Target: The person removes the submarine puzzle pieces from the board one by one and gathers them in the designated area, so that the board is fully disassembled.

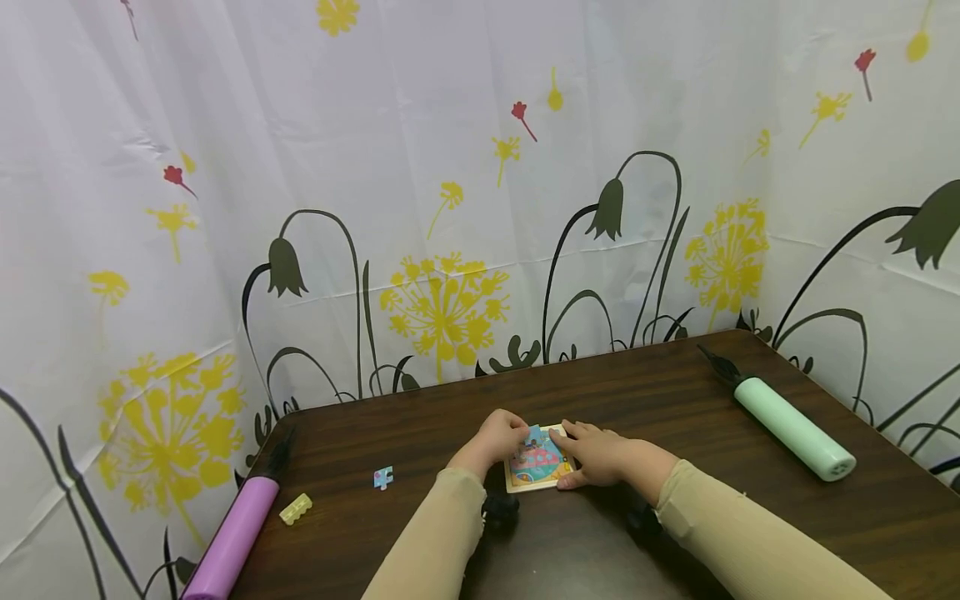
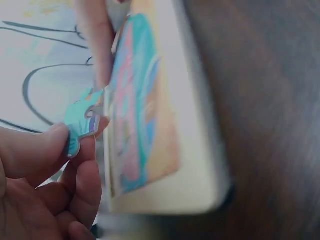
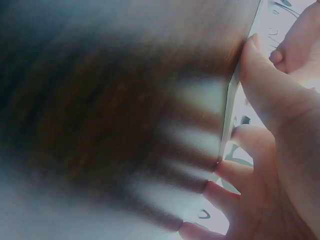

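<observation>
A small wooden jigsaw board [image 1: 531, 487] with a pale rim and a pink, teal and orange picture lies on the table. My left hand [image 1: 493, 440] pinches a light-blue puzzle piece [image 2: 79, 122] between thumb and fingers at the board's far left. In the left wrist view that piece is tilted, close beside the rim. My right hand [image 1: 600, 454] holds the board's right side, thumb at the near corner and index finger on the far part. From the right wrist, its other fingertips [image 3: 217, 190] touch the tabletop.
Left of the board lies another light-blue puzzle piece [image 1: 383, 477], with a yellow block-like thing [image 1: 296, 509] farther left. A purple hand pump [image 1: 234, 537] lies at the left table edge, a mint-green one [image 1: 795, 429] at the right. A flowered curtain [image 1: 465, 208] hangs behind the table.
</observation>
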A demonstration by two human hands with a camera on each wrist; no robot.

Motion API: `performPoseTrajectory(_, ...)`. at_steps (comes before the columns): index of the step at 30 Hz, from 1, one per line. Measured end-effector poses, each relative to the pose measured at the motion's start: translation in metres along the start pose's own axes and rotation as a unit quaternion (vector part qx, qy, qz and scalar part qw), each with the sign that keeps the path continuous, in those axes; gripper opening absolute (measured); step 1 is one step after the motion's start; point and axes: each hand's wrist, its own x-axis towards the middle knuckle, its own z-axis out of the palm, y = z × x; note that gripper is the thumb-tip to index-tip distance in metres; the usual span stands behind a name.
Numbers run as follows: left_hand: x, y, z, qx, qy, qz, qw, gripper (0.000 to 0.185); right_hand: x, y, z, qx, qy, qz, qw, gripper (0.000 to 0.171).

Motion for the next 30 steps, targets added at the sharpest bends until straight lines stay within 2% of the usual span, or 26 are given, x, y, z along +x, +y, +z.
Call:
performPoseTrajectory(3,-0.004,-0.002,-0.012,-0.005,0.022,0.011,0.9997,0.018,0.0,-0.001,0.001,0.004,0.001,0.0,1.0,0.087)
performPoseTrajectory(6,-0.008,-0.01,-0.028,-0.009,0.07,0.016,0.9974,0.009,0.0,-0.001,0.002,0.006,0.0,0.0,1.0,0.087)
performPoseTrajectory(9,-0.013,-0.02,-0.048,-0.01,0.114,0.005,0.9934,0.005,-0.001,-0.001,0.002,0.006,-0.001,0.0,1.0,0.087)
performPoseTrajectory(12,-0.021,-0.031,-0.071,0.012,0.142,-0.016,0.9897,0.009,-0.001,-0.001,0.003,0.005,0.0,0.0,1.0,0.088)
performPoseTrajectory(15,-0.031,-0.042,-0.091,0.039,0.141,-0.043,0.9883,0.008,-0.001,0.0,0.003,0.007,0.001,0.001,1.0,0.088)
performPoseTrajectory(20,-0.047,-0.061,-0.114,0.055,0.093,-0.095,0.9895,0.006,-0.002,-0.001,0.003,0.01,0.001,0.0,1.0,0.088)
performPoseTrajectory(22,-0.052,-0.069,-0.118,0.061,0.082,-0.117,0.9878,0.006,-0.003,-0.001,0.002,0.01,0.001,0.0,1.0,0.088)
performPoseTrajectory(26,-0.058,-0.079,-0.122,0.066,0.082,-0.159,0.9817,0.007,-0.002,-0.001,0.002,0.006,0.002,-0.002,1.0,0.088)
performPoseTrajectory(30,-0.063,-0.083,-0.124,0.069,0.083,-0.177,0.9783,0.007,-0.002,-0.001,0.001,0.005,0.003,-0.004,1.0,0.087)
